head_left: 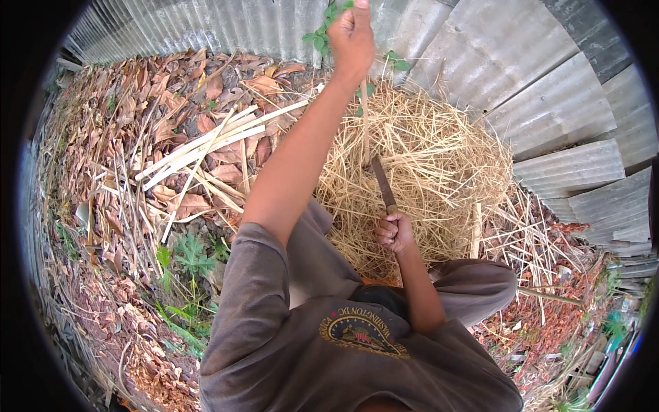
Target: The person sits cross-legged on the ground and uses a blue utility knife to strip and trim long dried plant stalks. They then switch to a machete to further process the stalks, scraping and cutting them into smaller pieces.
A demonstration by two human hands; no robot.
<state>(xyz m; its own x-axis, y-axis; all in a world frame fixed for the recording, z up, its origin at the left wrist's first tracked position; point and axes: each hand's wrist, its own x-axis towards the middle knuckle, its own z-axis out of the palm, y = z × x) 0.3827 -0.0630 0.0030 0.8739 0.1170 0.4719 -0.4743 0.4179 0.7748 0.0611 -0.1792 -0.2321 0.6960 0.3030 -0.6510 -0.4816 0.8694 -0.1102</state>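
My left hand (pixel 351 48) is raised at the far end of my reach, closed around the upper part of a thin, pale bamboo strip (pixel 365 127). The strip hangs down from the fist toward the shavings. Lower and to the right, my right hand (pixel 395 232) grips the handle of a knife (pixel 382 182). Its long dark blade points up and away, with the tip close beside the strip's lower end; whether they touch I cannot tell. Beneath both lies a large heap of curled, straw-coloured shavings (pixel 446 151), in front of my folded legs.
Several split pale strips (pixel 206 147) lie on dry brown leaves (pixel 154 113) at the left. Corrugated metal sheets (pixel 494 62) wall off the far side and right. Green weeds (pixel 192 255) grow near my left side. A leafy green sprig (pixel 319 38) stands beside the raised hand.
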